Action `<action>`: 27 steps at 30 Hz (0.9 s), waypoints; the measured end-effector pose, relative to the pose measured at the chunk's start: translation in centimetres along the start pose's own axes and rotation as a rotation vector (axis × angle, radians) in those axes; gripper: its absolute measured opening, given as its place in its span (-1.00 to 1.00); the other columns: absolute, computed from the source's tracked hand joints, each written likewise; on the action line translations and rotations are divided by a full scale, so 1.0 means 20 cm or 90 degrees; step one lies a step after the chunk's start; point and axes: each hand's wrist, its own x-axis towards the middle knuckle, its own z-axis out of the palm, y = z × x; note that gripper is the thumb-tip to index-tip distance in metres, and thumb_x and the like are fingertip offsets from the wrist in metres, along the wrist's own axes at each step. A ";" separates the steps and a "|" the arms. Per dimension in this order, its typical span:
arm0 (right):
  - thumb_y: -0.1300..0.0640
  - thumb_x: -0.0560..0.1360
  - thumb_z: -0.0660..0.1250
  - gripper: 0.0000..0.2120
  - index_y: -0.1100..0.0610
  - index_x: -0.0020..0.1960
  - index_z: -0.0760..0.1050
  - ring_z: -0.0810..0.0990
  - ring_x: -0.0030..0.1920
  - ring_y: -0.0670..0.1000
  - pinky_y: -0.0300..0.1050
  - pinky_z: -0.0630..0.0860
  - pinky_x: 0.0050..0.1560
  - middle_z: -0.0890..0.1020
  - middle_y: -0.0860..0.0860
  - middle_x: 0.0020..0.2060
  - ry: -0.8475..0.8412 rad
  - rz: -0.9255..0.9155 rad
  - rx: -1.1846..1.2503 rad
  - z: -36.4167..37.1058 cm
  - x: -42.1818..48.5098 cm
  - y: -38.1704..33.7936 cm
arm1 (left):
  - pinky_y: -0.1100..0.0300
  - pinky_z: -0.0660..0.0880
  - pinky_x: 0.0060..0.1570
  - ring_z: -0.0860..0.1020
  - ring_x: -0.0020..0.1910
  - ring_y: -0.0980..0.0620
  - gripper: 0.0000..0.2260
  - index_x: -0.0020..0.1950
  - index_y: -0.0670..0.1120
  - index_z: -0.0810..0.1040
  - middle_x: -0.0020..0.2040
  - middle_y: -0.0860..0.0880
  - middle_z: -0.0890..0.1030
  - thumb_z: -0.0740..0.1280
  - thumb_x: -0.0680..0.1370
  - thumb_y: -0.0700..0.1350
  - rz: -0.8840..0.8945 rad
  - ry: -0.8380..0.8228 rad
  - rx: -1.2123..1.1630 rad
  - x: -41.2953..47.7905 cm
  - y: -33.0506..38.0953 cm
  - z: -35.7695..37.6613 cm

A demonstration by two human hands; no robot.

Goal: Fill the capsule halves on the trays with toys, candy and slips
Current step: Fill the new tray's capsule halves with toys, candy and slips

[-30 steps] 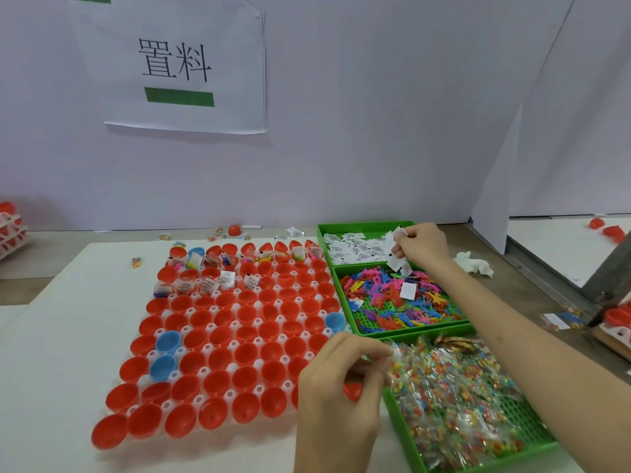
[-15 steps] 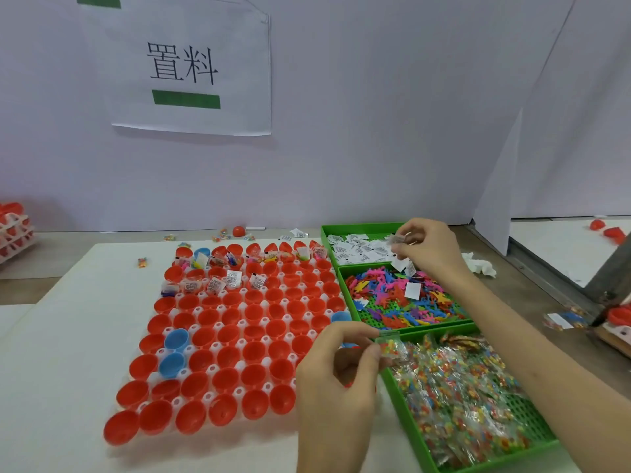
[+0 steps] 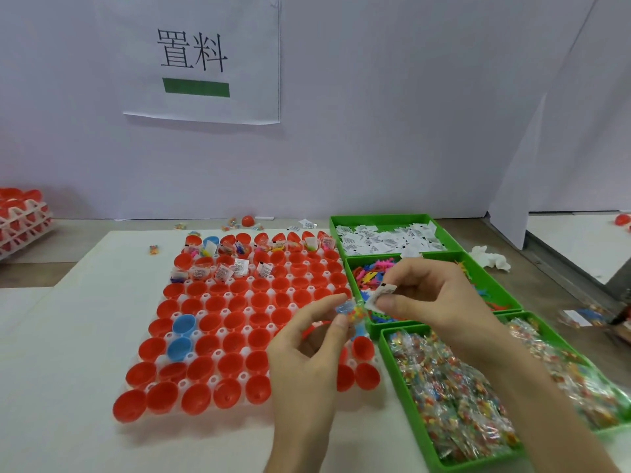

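Red plastic capsule halves (image 3: 235,322) fill a white tray (image 3: 212,381). Left hand (image 3: 307,356) pinches a clear candy packet (image 3: 352,310); right hand (image 3: 437,298) pinches a white paper slip (image 3: 381,295) beside it.

A left hand (image 3: 307,349) pinches a candy packet (image 3: 351,310) beside a right hand (image 3: 433,295) pinching a paper slip (image 3: 382,293) above red capsule halves (image 3: 239,322).

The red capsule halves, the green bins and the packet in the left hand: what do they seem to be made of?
The red capsule halves look like moulded plastic: smooth, with a soft sheen. The green bins seem rigid plastic, fairly matte, with a perforated floor. The packet in the left hand is probably clear film: coloured candy shows through it.
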 end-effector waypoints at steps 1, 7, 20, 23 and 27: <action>0.17 0.37 0.57 -0.87 0.03 -0.18 0.64 0.72 -0.15 0.02 -0.23 0.61 -0.13 0.73 0.06 -0.19 -0.022 0.001 0.001 0.01 -0.01 0.00 | 0.27 0.62 -0.12 0.73 -0.12 -0.02 -0.75 -0.04 0.03 0.74 -0.10 -0.03 0.74 0.41 0.53 -0.33 0.000 0.002 -0.011 0.00 0.00 0.00; 0.17 0.40 0.58 -0.81 0.10 -0.18 0.55 0.69 -0.19 0.13 -0.07 0.62 -0.15 0.71 0.11 -0.20 0.008 0.011 -0.066 0.09 0.00 0.04 | 0.23 0.63 -0.08 0.72 -0.05 -0.06 -0.89 -0.09 -0.04 0.71 -0.07 -0.11 0.73 0.43 0.51 -0.22 -0.025 -0.015 -0.052 0.00 0.00 0.00; 0.04 0.35 0.59 -0.70 -0.06 -0.12 0.46 0.49 -0.32 -0.11 -0.18 0.52 -0.26 0.54 -0.13 -0.29 -0.011 0.024 -0.181 0.10 -0.01 0.06 | 0.21 0.64 -0.12 0.72 -0.08 -0.15 -0.90 -0.19 -0.04 0.67 -0.13 -0.22 0.73 0.47 0.39 -0.24 -0.069 0.001 -0.116 0.00 -0.03 -0.01; 0.02 0.35 0.59 -0.70 -0.16 0.00 0.56 0.59 -0.28 -0.09 -0.20 0.59 -0.17 0.61 -0.13 -0.16 -0.012 0.081 -0.240 -0.02 0.00 0.04 | 0.20 0.65 -0.10 0.73 -0.12 -0.09 -0.80 -0.19 -0.01 0.65 -0.17 -0.14 0.74 0.45 0.48 -0.31 -0.013 0.021 -0.013 0.00 -0.04 -0.01; 0.19 0.52 0.44 -0.83 -0.10 -0.11 0.63 0.61 -0.21 -0.15 -0.34 0.46 -0.24 0.66 -0.14 -0.24 0.301 0.109 -0.397 -0.27 0.01 0.13 | 0.19 0.65 -0.11 0.73 -0.14 -0.11 -0.88 -0.09 -0.11 0.60 -0.17 -0.16 0.73 0.42 0.51 -0.33 -0.010 0.019 -0.032 -0.01 -0.03 0.00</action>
